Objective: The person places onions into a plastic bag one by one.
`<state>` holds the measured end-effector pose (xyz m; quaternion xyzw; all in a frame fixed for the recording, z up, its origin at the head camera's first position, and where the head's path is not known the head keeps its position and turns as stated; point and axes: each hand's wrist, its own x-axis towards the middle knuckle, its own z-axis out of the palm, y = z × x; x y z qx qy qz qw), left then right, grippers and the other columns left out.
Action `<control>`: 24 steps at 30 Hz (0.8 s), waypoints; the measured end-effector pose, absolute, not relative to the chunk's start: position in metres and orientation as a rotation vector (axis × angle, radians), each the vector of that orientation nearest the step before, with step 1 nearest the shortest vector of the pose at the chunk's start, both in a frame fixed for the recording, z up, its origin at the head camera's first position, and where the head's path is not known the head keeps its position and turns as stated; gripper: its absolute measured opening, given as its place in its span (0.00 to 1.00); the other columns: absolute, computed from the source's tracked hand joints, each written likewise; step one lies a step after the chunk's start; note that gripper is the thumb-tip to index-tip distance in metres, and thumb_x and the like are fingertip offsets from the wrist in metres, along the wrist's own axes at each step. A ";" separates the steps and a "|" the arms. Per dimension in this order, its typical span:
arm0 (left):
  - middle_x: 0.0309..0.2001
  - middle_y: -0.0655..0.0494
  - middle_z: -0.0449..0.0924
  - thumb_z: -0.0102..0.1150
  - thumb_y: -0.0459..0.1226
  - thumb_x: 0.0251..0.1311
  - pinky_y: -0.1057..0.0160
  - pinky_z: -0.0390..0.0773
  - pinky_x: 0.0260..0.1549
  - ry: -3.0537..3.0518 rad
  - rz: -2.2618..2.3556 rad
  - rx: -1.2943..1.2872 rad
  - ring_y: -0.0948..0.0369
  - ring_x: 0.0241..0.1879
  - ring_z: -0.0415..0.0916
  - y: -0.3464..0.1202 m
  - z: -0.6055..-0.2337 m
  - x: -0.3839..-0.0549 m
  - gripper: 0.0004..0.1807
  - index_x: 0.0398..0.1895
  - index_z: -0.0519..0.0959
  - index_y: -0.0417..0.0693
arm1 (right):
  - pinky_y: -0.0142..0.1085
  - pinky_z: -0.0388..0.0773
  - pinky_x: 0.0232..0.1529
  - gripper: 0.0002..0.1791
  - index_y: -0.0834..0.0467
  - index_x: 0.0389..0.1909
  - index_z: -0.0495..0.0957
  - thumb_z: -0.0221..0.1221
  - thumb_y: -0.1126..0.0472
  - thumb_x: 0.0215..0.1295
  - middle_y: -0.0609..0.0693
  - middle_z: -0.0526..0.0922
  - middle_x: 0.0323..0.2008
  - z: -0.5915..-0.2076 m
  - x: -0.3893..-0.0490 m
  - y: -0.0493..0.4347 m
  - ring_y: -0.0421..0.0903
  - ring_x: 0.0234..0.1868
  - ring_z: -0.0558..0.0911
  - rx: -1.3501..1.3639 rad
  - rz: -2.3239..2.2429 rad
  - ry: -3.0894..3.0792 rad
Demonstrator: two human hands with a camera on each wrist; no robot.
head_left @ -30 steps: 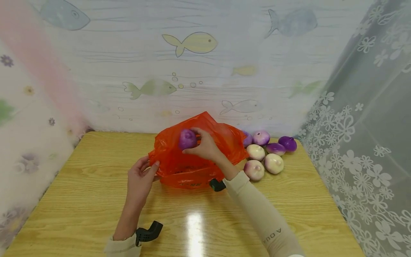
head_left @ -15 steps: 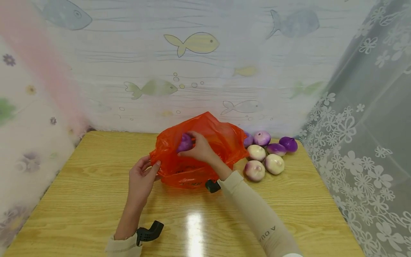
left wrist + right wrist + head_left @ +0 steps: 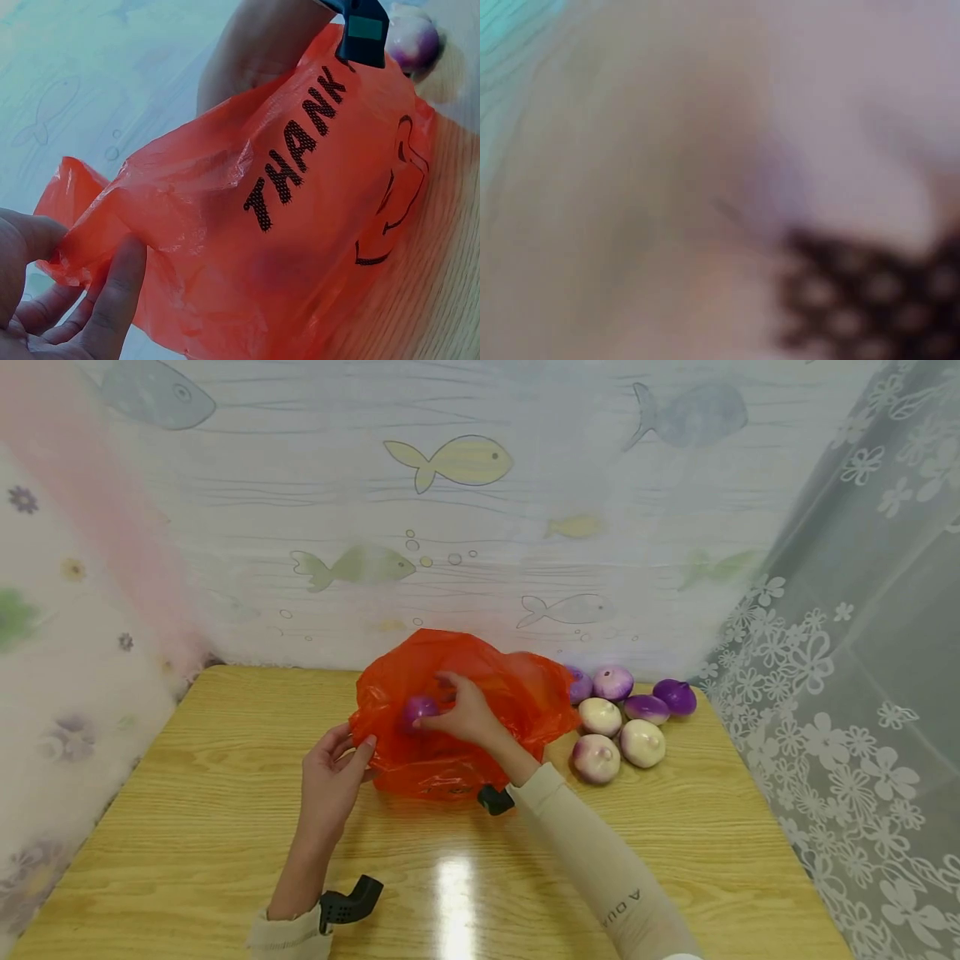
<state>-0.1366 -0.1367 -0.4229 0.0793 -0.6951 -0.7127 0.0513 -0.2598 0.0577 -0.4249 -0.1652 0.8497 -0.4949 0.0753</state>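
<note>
In the head view, a red-orange plastic bag [image 3: 480, 668] lies with its mouth toward me. My left hand [image 3: 333, 768] pinches the bag's left edge between thumb and fingers. In the left wrist view, the bag shows black "THANK" lettering, and the fingers [image 3: 112, 300] hold its rim. My right hand [image 3: 472, 718] is inside the bag's mouth, fingers and thumb spread apart. Just left of its fingertips is a purple onion [image 3: 420, 712] inside the bag, partly overlapped by the thumb tip. The right wrist view is blurred and shows little.
Several onions sit right of the bag on the wooden table [image 3: 225, 793]: a dark purple onion [image 3: 674, 697], a white onion [image 3: 642, 743] and a pinkish onion [image 3: 596, 758] among them. A patterned curtain [image 3: 465, 527] hangs behind the table.
My right hand went deeper into the bag with the purple onion and let it go; the onion now lies lower and left, apart from the upper fingers. The bag's top edge shifted left.
</note>
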 end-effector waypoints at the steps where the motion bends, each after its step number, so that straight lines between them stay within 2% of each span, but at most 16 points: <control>1: 0.56 0.43 0.77 0.57 0.36 0.73 0.67 0.86 0.41 -2.114 -2.169 0.240 0.63 0.44 0.85 -0.137 -0.423 -0.137 0.22 0.67 0.71 0.41 | 0.46 0.81 0.59 0.46 0.65 0.71 0.65 0.76 0.59 0.54 0.63 0.75 0.64 -0.425 -0.259 0.059 0.58 0.62 0.78 -0.498 -1.505 2.530; 7: 0.53 0.47 0.78 0.57 0.35 0.73 0.67 0.86 0.40 -2.095 -2.174 0.251 0.59 0.46 0.86 -0.137 -0.423 -0.137 0.21 0.66 0.71 0.40 | 0.44 0.82 0.58 0.43 0.66 0.71 0.66 0.74 0.62 0.56 0.64 0.77 0.61 -0.415 -0.254 0.067 0.60 0.59 0.79 -0.555 -1.579 2.458; 11: 0.52 0.50 0.78 0.57 0.34 0.73 0.67 0.86 0.39 -2.097 -2.158 0.269 0.61 0.45 0.85 -0.137 -0.423 -0.137 0.21 0.66 0.71 0.40 | 0.43 0.83 0.57 0.38 0.63 0.71 0.68 0.71 0.61 0.60 0.60 0.76 0.64 -0.401 -0.244 0.075 0.60 0.60 0.79 -0.571 -1.651 2.408; 17: 0.55 0.45 0.77 0.56 0.35 0.73 0.68 0.86 0.40 -2.122 -2.139 0.271 0.63 0.44 0.85 -0.138 -0.421 -0.136 0.22 0.67 0.71 0.41 | 0.43 0.84 0.55 0.29 0.53 0.67 0.73 0.67 0.59 0.66 0.53 0.75 0.66 -0.381 -0.225 0.089 0.53 0.58 0.80 -0.588 -1.810 2.292; 20: 0.57 0.43 0.76 0.56 0.35 0.73 0.68 0.86 0.40 -2.126 -2.144 0.269 0.65 0.44 0.85 -0.138 -0.421 -0.137 0.22 0.67 0.71 0.41 | 0.44 0.84 0.55 0.26 0.53 0.66 0.74 0.65 0.58 0.68 0.52 0.76 0.63 -0.371 -0.216 0.097 0.52 0.57 0.82 -0.617 -1.892 2.252; 24: 0.58 0.42 0.75 0.56 0.36 0.73 0.68 0.86 0.40 -2.126 -2.152 0.265 0.67 0.43 0.84 -0.138 -0.422 -0.137 0.22 0.68 0.70 0.40 | 0.45 0.80 0.61 0.24 0.55 0.65 0.75 0.64 0.61 0.69 0.51 0.80 0.59 -0.361 -0.205 0.108 0.54 0.58 0.81 -0.701 -1.978 2.289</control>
